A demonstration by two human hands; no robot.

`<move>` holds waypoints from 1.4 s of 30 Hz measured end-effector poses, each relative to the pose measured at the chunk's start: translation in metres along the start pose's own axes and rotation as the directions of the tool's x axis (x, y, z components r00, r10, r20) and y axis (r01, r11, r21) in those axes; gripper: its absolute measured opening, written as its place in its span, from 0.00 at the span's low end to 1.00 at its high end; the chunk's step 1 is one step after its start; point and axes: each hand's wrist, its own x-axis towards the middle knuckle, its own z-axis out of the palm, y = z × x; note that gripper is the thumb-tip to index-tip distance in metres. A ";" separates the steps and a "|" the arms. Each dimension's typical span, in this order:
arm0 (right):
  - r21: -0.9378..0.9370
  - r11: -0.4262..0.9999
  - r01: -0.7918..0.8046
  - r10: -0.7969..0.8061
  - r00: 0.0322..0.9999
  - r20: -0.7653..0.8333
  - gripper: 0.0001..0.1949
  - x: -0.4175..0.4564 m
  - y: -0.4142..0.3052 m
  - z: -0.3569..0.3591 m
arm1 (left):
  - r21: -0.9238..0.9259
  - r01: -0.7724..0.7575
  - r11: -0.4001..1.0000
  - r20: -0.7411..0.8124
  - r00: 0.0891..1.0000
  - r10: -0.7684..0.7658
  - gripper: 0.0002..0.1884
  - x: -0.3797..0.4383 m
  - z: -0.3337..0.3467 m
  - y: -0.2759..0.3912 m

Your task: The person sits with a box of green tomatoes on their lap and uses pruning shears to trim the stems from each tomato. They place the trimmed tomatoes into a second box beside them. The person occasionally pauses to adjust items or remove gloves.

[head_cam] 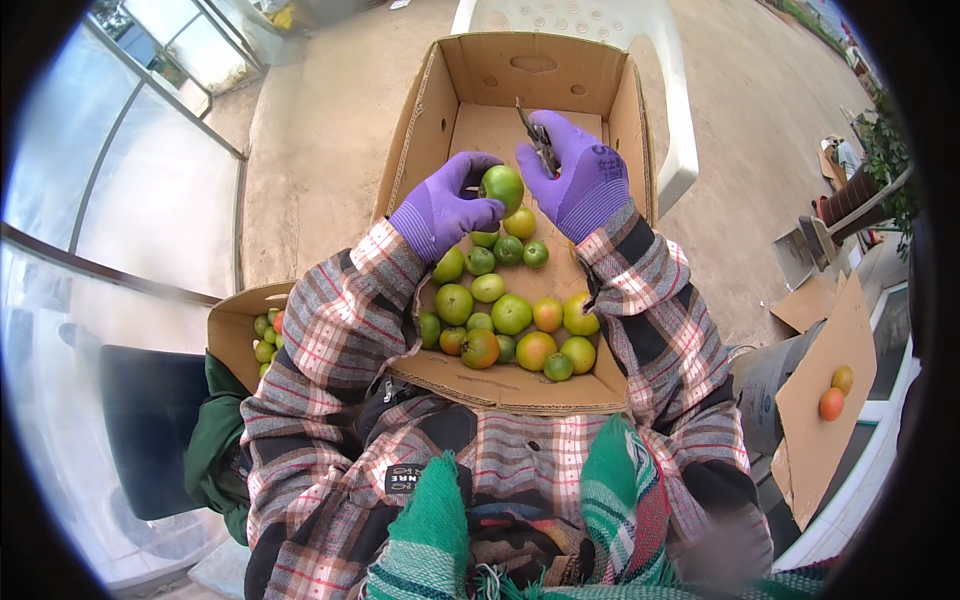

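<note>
My left hand point(452, 204), in a purple glove, grips a green tomato point(502, 189) between thumb and fingers above a cardboard box. To its right, my right hand point(577, 166), gloved the same way, holds small pruning shears point(537, 136) with the blades pointing up and away from me. The handles are mostly hidden in the palm. Below both hands the cardboard box point(525, 75) holds several loose tomatoes, gathered at its near end. Most are green, such as one tomato point(512, 314); a few are tinged orange, like the tomato point(480, 349) by the near wall.
A white plastic chair point(679, 142) stands under the box's far end. Left of me is a second cardboard box point(229, 330) of tomatoes, beside a dark chair back point(154, 427). At right, a cardboard sheet point(817, 442) bears two tomatoes point(831, 404). Glazed panels point(150, 195) line the left.
</note>
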 end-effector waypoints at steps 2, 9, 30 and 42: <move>-0.022 0.999 0.046 -0.044 0.997 0.070 0.18 -0.002 -0.003 0.000 | -0.126 -0.049 0.991 -0.064 0.997 0.041 0.34 -0.016 -0.013 0.006; -0.123 0.944 0.306 -0.275 0.937 0.217 0.18 -0.013 -0.013 0.006 | -0.233 -0.194 0.953 -0.255 0.958 0.133 0.32 -0.035 -0.004 0.004; -0.502 0.806 0.312 -0.077 0.897 0.434 0.21 -0.011 -0.023 0.007 | 0.635 -0.357 0.685 -0.326 0.680 0.656 0.34 -0.036 -0.007 -0.001; -0.325 0.921 0.214 -0.128 0.955 0.267 0.18 -0.010 -0.013 0.004 | -0.075 -0.421 0.904 -0.448 0.824 0.347 0.32 -0.069 -0.028 0.022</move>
